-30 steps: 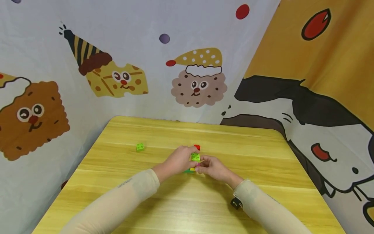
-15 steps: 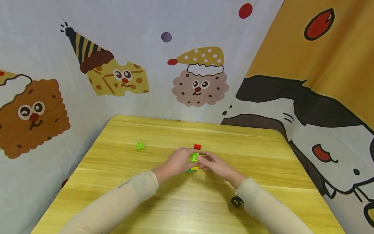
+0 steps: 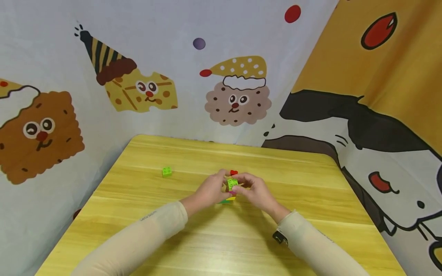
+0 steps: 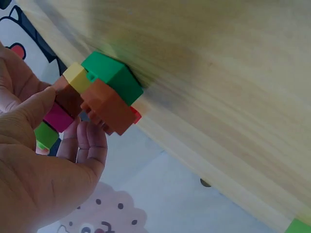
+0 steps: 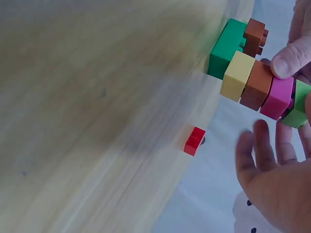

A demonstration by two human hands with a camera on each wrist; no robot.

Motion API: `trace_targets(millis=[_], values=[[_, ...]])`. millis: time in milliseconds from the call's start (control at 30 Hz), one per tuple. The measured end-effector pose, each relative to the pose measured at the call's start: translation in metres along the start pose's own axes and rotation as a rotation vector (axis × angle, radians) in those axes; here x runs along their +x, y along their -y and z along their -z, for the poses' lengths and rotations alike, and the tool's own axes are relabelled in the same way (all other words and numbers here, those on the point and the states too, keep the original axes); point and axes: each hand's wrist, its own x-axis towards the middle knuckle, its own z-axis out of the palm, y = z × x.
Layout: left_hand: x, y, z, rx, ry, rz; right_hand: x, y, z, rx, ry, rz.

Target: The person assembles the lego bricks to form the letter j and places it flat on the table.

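Note:
A toy-brick stack stands at the table's middle: a long green brick (image 5: 226,48) at the base, then yellow (image 5: 237,75), brown (image 5: 257,86) and magenta (image 5: 278,98) bricks. Another brown brick (image 4: 108,107) sits beside the tower on the base. A light green brick (image 3: 233,183) tops the tower, tilted, with magenta studs showing in a gap beneath. My left hand (image 3: 211,188) holds the tower, thumb near the upper brown and magenta bricks. With thumb and fingers, my right hand (image 3: 257,193) pinches the light green brick; its other fingers are spread.
A red brick (image 5: 195,141) lies on the wooden table (image 3: 155,214) just behind the stack. Farther left sits a second light green brick (image 3: 167,172). A cartoon-printed cloth (image 3: 186,23) hangs behind the table.
My right hand has moved from low beside the magenta brick up to the light green brick on top. That brick has turned and tilted slightly. My left hand stays at the tower.

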Motion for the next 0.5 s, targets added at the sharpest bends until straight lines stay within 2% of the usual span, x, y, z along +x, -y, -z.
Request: trace_targets(millis=[167, 500], values=[[0.0001, 0.0015, -0.0017, -0.012, 0.003, 0.020, -0.0003, 0.0020, -0.0011, 0.080, 0.041, -0.076], [-0.0003, 0.0003, -0.0021, -0.075, -0.011, 0.018, 0.0004, 0.0041, -0.0001, 0.098, 0.027, -0.159]])
